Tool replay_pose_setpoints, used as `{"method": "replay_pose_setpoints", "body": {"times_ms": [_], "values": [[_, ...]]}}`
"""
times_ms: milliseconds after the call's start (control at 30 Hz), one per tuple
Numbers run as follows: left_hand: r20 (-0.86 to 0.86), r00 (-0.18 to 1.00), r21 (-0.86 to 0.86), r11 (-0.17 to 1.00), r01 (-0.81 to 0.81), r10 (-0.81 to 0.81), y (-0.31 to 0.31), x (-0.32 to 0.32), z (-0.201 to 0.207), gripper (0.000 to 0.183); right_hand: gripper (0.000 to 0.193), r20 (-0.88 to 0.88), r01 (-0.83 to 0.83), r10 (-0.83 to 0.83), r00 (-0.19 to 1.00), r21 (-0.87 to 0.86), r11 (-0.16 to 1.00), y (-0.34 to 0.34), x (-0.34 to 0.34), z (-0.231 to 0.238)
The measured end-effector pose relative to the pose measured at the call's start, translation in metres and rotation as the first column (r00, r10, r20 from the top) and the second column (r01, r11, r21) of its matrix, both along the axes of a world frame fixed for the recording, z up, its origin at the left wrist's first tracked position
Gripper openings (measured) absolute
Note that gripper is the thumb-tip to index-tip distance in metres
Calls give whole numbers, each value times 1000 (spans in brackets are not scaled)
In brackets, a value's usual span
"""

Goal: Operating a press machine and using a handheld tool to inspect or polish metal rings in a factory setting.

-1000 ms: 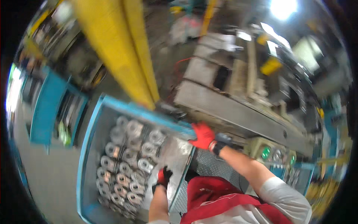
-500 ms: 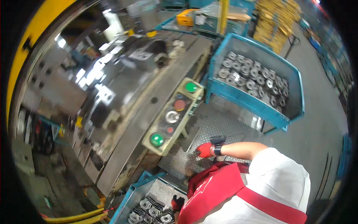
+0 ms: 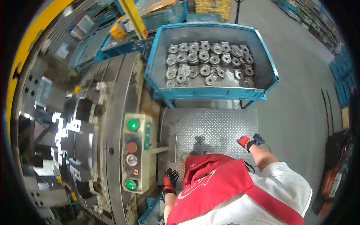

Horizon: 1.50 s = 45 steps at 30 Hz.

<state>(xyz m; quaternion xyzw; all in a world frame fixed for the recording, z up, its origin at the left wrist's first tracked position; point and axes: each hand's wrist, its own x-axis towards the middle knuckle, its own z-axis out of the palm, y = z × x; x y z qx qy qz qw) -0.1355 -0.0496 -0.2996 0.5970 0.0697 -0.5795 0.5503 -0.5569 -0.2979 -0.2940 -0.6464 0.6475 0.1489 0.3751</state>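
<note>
My left hand (image 3: 170,179), in a red and black glove, is beside the lower right of the control box (image 3: 138,153), apart from it. Its fingers are spread a little with nothing in them. Out to the right, over the patterned metal plate (image 3: 213,125), hangs my right hand (image 3: 244,141) in a red glove, its fingers curled in and no object showing. A small black device (image 3: 258,139) sits at that wrist. Ahead stands a blue metal bin (image 3: 215,92) holding several ring-shaped metal parts (image 3: 204,56).
On the left is a large press-like machine (image 3: 116,112) with bright metal tooling (image 3: 73,127). The control box carries green and red buttons. Another blue bin (image 3: 152,213) is partly hidden at the lower edge. A yellow post (image 3: 134,18) and an orange crate (image 3: 118,30) are farther back.
My view has turned to the right, bringing the blue bin to the centre. My left hand has come away from the lower bin of parts to beside the control box.
</note>
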Motion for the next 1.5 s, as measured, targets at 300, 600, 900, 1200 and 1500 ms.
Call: {"method": "replay_pose_setpoints", "body": {"times_ms": [300, 600, 900, 1200, 1500], "values": [[414, 490, 205, 604, 770, -767, -73, 106, -139, 46, 47, 239, 15, -22, 971, 33, 999, -43, 70, -23], [-25, 879, 131, 870, 475, -476, -296, 100, -61, 43, 41, 397, 356, -335, 854, 22, 934, -123, 121, 45], [-45, 864, 143, 853, 502, -501, -357, 84, -42, 29, 38, 281, 217, -202, 938, -23, 976, -145, 53, 20], [543, -26, 560, 339, 756, -839, -441, 81, -29, 50, 35, 417, 508, -470, 778, 22, 861, -254, -36, 8], [539, -522, 786, 173, 594, -661, -681, -45, 121, 50, 51, 401, 713, -658, 638, 14, 701, -391, -140, -47]]}}
